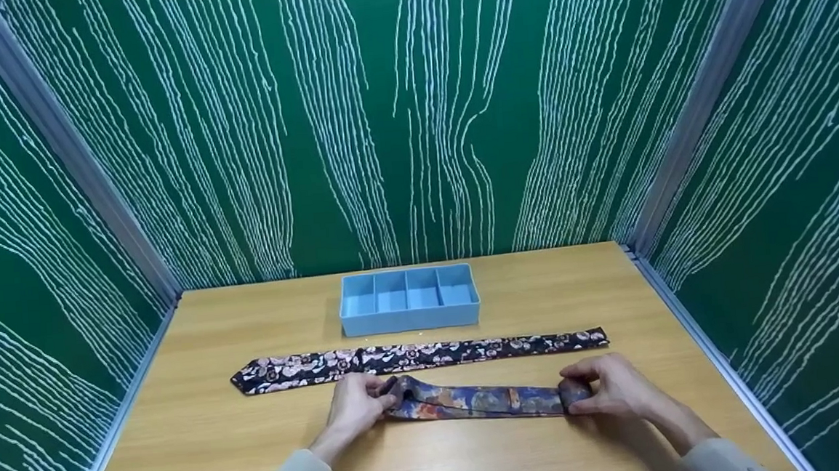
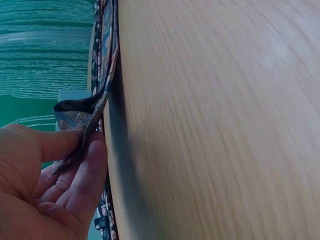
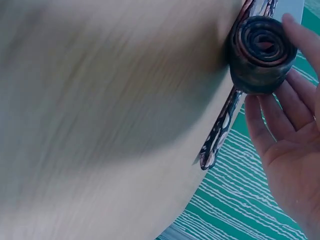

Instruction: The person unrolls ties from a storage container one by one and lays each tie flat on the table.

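Note:
A blue floral necktie (image 1: 473, 400) stretches between both hands, close over the table. Its right end is wound into a tight roll (image 3: 262, 52), whose spiral edge shows in the right wrist view. My right hand (image 1: 615, 389) holds this roll between thumb and fingers. At the other end, my left hand (image 1: 357, 407) pinches the tie's tip between thumb and fingers, and the fabric there folds into a loop (image 2: 75, 110). Just beyond the hands, a black necktie with pink flowers (image 1: 463, 351) lies flat and straight across the table, its pointed end to the left.
A light blue tray (image 1: 410, 320) with several compartments stands behind the black tie. The wooden table (image 1: 258, 449) is bounded by green panels (image 1: 417, 192) with white wavy lines at the back and sides, joined by grey metal posts (image 1: 709, 94).

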A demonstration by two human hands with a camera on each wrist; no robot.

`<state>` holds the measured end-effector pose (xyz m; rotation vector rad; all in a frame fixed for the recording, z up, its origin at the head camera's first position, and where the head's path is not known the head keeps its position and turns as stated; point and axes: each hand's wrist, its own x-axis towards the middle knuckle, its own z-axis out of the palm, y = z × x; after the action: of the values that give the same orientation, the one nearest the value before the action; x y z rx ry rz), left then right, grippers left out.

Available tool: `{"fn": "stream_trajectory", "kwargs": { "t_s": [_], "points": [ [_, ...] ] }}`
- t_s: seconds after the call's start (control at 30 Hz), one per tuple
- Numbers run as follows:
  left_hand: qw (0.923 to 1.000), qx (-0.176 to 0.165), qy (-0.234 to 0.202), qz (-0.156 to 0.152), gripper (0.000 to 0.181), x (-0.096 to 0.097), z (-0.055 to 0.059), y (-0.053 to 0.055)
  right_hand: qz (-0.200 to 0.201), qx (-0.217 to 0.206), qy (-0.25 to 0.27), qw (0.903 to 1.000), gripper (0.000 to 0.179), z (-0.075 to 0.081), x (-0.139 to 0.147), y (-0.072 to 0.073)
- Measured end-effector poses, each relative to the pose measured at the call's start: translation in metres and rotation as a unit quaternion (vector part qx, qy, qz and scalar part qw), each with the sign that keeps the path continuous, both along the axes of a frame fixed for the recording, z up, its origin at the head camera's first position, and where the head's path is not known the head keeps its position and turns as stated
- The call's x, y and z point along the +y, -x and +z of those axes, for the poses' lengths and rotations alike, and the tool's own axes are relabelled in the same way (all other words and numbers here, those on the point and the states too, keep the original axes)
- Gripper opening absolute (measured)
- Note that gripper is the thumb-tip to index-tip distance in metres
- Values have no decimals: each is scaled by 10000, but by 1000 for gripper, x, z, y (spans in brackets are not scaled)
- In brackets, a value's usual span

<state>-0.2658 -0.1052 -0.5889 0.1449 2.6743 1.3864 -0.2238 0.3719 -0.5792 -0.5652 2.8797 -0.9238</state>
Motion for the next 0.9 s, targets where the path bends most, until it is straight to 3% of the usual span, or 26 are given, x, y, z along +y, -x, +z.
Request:
{"fn": "stream_trajectory", "kwargs": {
  "t_s": [0.47, 0.67, 0.73, 0.9],
  "points": [
    [9998, -50, 27, 197, 17, -17, -4, 2, -143, -490, -214, 9985, 48, -3, 14, -2],
    [9999, 25, 41, 135, 16, -20, -4, 1, -142, -683, -94, 9975, 66, -1, 8, -1],
    [9999, 38, 93, 134, 15, -21, -4, 2, -70, -607, -165, 9980, 69, 1, 5, 1],
    [9996, -22, 190, 210, 14, -26, -2, 5, 189, -315, -289, 9989, 52, 4, 1, 5]
  ]
}}
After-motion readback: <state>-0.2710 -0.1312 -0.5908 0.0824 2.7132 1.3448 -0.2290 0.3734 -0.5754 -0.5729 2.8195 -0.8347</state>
